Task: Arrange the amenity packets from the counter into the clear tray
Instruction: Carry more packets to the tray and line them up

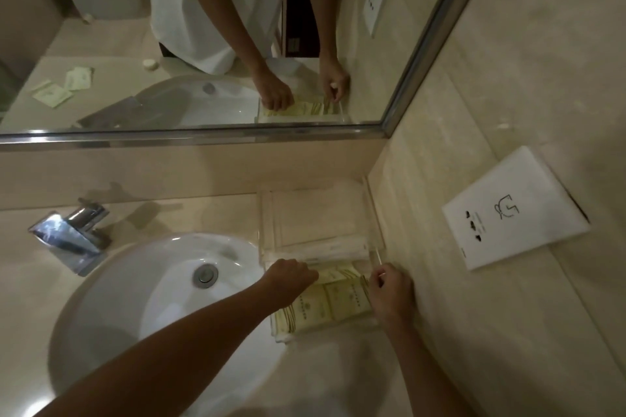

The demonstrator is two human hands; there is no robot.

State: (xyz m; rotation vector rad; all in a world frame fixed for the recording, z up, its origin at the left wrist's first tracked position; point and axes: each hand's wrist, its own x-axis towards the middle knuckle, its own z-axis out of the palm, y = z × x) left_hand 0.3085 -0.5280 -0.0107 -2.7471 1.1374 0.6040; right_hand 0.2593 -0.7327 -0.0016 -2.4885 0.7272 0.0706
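Pale-yellow amenity packets (327, 306), print too blurred to read, fill the clear tray's (374, 213) near end; left hand (291, 278) curled over them, right hand (389, 291) pinching their right edge.

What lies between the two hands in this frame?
In the head view, pale yellow amenity packets fill the gap between the left hand and right hand, lying overlapped inside the clear tray.

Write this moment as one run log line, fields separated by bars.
left hand: on packets | right hand: at clear tray right edge | stage: arranging
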